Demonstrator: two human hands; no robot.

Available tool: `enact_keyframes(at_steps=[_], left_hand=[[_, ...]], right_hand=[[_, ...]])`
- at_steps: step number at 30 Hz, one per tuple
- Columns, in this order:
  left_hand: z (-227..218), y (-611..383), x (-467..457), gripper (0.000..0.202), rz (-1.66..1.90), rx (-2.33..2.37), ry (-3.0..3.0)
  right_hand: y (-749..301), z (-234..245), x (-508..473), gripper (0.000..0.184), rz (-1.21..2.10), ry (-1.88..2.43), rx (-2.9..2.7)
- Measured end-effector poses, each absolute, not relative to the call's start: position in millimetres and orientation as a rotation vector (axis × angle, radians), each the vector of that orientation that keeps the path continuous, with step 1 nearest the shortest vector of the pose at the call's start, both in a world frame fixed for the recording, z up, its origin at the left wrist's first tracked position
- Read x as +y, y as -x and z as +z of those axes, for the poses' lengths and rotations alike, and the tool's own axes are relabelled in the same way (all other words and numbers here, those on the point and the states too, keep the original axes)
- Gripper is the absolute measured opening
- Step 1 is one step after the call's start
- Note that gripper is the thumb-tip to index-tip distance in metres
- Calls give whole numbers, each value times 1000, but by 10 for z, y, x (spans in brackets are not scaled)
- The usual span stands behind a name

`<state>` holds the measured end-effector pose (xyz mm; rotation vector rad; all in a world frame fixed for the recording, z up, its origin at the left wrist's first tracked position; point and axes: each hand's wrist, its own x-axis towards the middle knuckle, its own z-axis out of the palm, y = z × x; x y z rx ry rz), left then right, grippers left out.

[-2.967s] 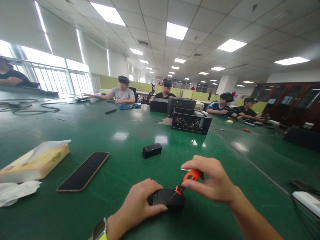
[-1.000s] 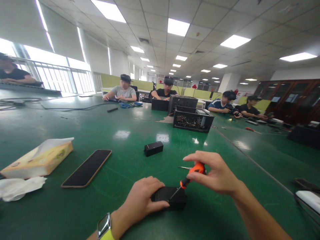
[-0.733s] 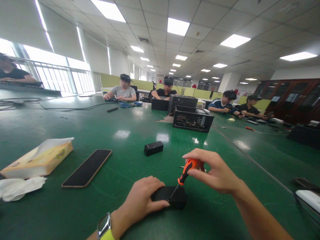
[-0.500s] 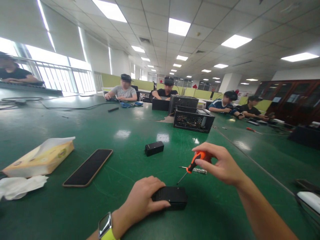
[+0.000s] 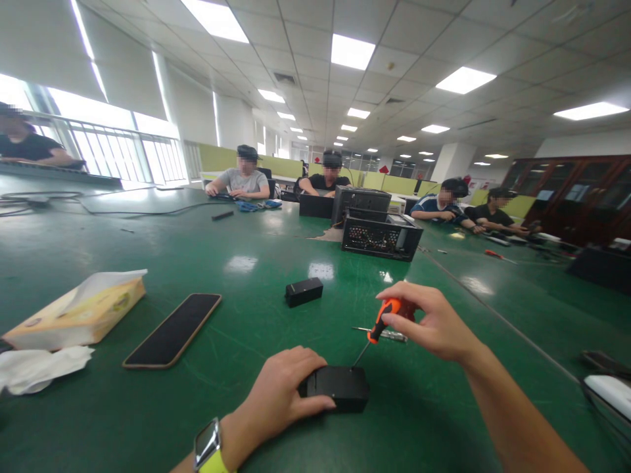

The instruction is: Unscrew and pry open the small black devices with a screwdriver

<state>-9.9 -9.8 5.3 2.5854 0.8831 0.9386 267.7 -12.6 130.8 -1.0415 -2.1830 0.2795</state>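
Observation:
My left hand (image 5: 290,381) grips a small black box (image 5: 342,384) against the green tabletop, thumb on the near side and fingers over the far side. In my right hand (image 5: 426,318) is an orange and black screwdriver (image 5: 383,322), held by its handle and tilted. Its tip meets the top of the box near the far right corner, where a small screw seems to sit. Behind the orange screwdriver lies a second, thin screwdriver (image 5: 392,335) with a clear handle. A similar black box (image 5: 304,292) rests farther off on the table.
On the left lie a phone (image 5: 172,332), a tissue pack (image 5: 81,309) and a crumpled tissue (image 5: 44,368). Open black computer cases (image 5: 382,236) stand toward the back. A red screwdriver (image 5: 495,255) lies at the far right. Several people sit around the table.
The screwdriver tip has come down from just beyond the box's far edge onto its top. My left hand and the box have stayed put.

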Motion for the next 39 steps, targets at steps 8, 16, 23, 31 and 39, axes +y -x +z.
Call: enact_keyframes(at_steps=[8, 16, 23, 31, 39], left_hand=[[56, 99, -104, 56, 943, 884, -2572], [57, 98, -100, 57, 945, 886, -2579], [71, 99, -105, 56, 964, 886, -2578], [82, 96, -107, 56, 958, 893, -2579], [72, 98, -97, 57, 967, 888, -2574]], right_hand=[[-2705, 1295, -121, 31, 144, 1089, -2173], [-2752, 1310, -132, 38, 207, 1115, -2209], [-2749, 1322, -155, 40, 256, 1081, -2228], [-2736, 1340, -171, 38, 225, 1065, -2252], [-2784, 1327, -144, 35, 295, 1041, -2233]])
